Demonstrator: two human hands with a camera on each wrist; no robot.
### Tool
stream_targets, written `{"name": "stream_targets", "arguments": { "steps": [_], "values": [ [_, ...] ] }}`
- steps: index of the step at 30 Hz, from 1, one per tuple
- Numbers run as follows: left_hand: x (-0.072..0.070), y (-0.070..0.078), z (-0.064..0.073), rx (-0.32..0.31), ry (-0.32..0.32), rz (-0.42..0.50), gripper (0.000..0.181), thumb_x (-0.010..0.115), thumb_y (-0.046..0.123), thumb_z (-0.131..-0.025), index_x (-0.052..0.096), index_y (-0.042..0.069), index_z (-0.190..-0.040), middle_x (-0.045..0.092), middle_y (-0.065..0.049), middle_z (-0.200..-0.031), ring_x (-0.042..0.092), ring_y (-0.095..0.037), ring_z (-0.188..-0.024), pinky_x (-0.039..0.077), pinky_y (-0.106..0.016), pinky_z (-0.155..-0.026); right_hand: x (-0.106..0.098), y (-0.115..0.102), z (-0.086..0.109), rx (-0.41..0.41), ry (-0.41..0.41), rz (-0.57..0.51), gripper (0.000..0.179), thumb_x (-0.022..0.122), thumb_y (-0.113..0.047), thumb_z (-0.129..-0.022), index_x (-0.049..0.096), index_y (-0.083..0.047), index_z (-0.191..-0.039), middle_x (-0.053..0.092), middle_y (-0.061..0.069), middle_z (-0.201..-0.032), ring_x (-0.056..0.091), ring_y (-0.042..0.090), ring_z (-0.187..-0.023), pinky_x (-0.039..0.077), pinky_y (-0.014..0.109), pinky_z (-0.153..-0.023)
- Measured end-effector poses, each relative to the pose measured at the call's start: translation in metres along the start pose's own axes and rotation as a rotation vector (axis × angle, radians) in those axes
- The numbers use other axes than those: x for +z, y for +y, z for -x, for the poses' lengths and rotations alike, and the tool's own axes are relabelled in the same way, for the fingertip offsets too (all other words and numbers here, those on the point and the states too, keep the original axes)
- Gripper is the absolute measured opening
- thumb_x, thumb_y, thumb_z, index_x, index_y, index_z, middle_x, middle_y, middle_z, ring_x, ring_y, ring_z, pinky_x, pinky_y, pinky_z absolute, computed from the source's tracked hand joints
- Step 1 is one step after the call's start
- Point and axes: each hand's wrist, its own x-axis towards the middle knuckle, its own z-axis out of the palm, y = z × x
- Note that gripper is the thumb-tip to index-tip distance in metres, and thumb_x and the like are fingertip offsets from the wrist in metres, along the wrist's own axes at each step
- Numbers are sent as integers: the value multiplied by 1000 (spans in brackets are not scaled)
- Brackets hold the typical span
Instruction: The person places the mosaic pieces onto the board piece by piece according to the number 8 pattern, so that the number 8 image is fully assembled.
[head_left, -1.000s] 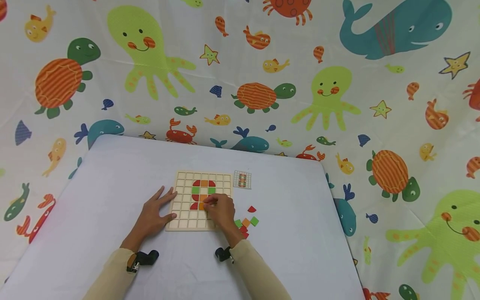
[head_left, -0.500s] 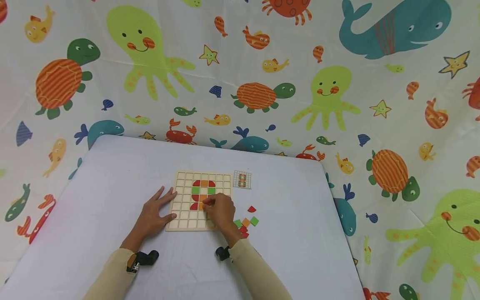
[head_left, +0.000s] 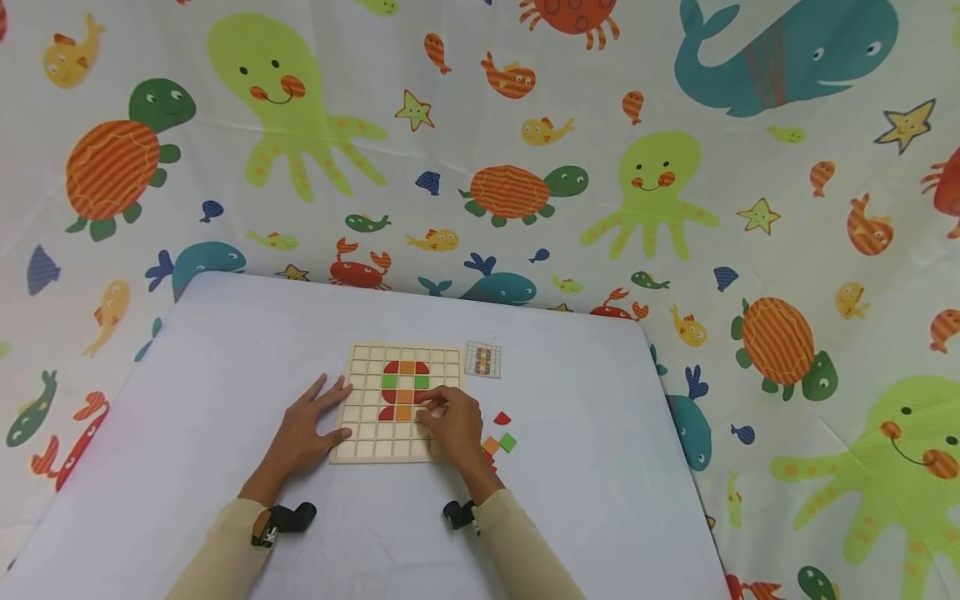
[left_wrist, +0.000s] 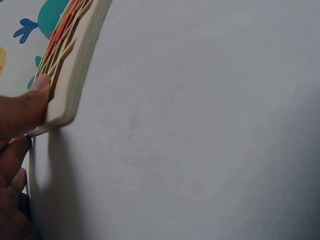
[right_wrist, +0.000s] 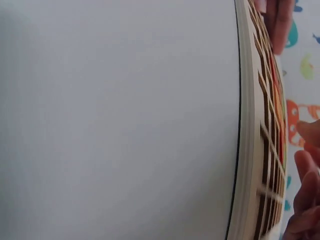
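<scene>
A wooden grid board (head_left: 367, 450) lies on the table, with red, orange and green tiles set in its middle squares. My left hand (head_left: 303, 429) rests at its left edge, fingers spread; in the left wrist view the thumb (left_wrist: 37, 100) lies on the rim. Over the board's right part hovers my right hand (head_left: 457, 425), bent fingers and thumb apart. The right wrist view shows no piece between them. Just left of its fingertips, an orange square tile (head_left: 403, 413) sits beside a red quarter-round tile (head_left: 386, 413). The right hand hides some squares.
A small printed pattern card (head_left: 483, 360) lies beyond the board's upper right corner. Loose pieces lie to the right: a red quarter-round (head_left: 502, 418), a green square (head_left: 507, 442), an orange square (head_left: 491, 445) and red ones partly behind the right hand. A sea-animal curtain hangs behind the table.
My right hand has lifted off the orange square tile and shifted slightly right, leaving that tile in its square. The left hand keeps its place at the board.
</scene>
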Motion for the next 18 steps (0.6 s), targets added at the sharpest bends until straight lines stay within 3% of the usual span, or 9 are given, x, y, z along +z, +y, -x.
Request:
{"name": "stream_targets", "arguments": {
  "steps": [11, 18],
  "values": [
    [-1, -2, 0, 14, 8, 9, 81, 87, 14, -86, 51, 9, -158, 39, -20, -169, 22, -52, -161, 24, -79, -121, -55, 48, -3, 63, 89, -29, 19, 89, -15, -86, 82, -19, -103, 74, -3, -88, 57, 11, -69, 48, 25, -59],
    [0, -2, 0, 22, 12, 2, 80, 87, 15, -86, 51, 9, -157, 40, -20, -168, 22, -52, -161, 24, -80, -121, -82, 77, -1, 128, 130, 102, 16, 90, -15, -85, 83, -21, -98, 75, -2, -94, 58, 14, -78, 48, 26, -66]
  ]
}}
